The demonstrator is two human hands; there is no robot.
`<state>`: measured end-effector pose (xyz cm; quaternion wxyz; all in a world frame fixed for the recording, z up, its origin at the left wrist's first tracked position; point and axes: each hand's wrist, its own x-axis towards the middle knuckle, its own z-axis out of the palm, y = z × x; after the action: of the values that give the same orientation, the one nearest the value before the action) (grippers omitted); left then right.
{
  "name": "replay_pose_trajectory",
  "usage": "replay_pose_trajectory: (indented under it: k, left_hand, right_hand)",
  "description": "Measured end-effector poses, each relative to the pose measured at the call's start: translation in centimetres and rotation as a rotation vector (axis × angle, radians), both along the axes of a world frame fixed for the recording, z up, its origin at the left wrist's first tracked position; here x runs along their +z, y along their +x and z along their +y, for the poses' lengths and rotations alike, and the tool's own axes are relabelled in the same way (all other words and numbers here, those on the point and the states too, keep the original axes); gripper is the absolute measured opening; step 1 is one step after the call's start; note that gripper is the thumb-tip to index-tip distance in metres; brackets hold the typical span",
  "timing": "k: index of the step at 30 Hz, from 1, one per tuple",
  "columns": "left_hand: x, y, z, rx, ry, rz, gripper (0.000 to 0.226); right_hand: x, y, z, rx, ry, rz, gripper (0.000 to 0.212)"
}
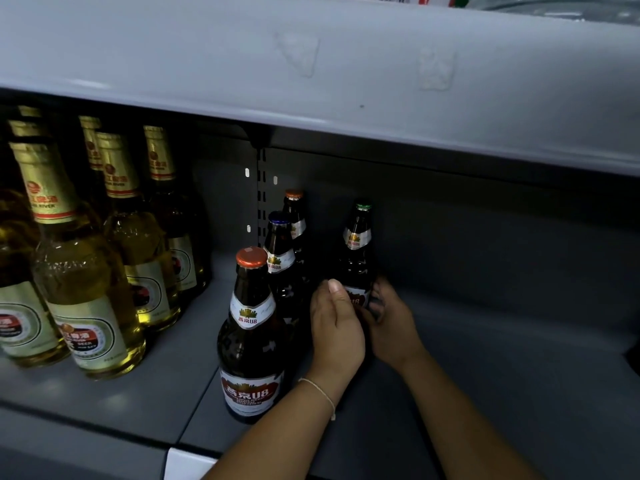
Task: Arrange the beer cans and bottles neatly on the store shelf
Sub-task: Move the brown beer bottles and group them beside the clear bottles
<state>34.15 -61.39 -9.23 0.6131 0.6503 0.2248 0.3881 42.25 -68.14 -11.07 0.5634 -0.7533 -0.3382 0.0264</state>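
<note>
A dark brown beer bottle with a green cap (356, 251) stands upright deep on the grey shelf (485, 358). My left hand (336, 327) grips its lower body from the left, and my right hand (389, 317) grips it from the right. To its left three more dark bottles stand in a row front to back: an orange-capped one (251, 334) at the front, a blue-capped one (280, 261) behind it, and another orange-capped one (295, 216) at the back.
Several pale gold-foil bottles (83, 271) crowd the shelf's left part. The upper shelf board (346, 74) overhangs low above. A slotted upright (261, 188) runs down the dark back wall. Bare shelf lies to the right of my hands.
</note>
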Motion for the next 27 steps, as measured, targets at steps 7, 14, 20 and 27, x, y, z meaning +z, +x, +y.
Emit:
replay_pose_trajectory:
  k: [7, 14, 20, 27]
  left_hand:
    - [0.3, -0.1, 0.0, 0.023, 0.028, 0.01, 0.095]
    - [0.9, -0.7, -0.4, -0.003, 0.024, 0.094, 0.094]
    - [2.7, -2.0, -1.8, -0.21, -0.286, 0.084, 0.022]
    - [4.5, -2.6, -6.8, -0.429, -0.216, 0.036, 0.046]
  right_hand:
    - [0.3, -0.4, 0.0, -0.009, -0.001, -0.003, 0.057]
    - [0.9, -0.8, -0.2, -0.006, -0.034, 0.036, 0.044]
    - [4.3, -0.6, -1.8, -0.112, -0.136, -0.002, 0.043]
    - [9.2, 0.2, -7.6, -0.309, -0.043, -0.053, 0.041]
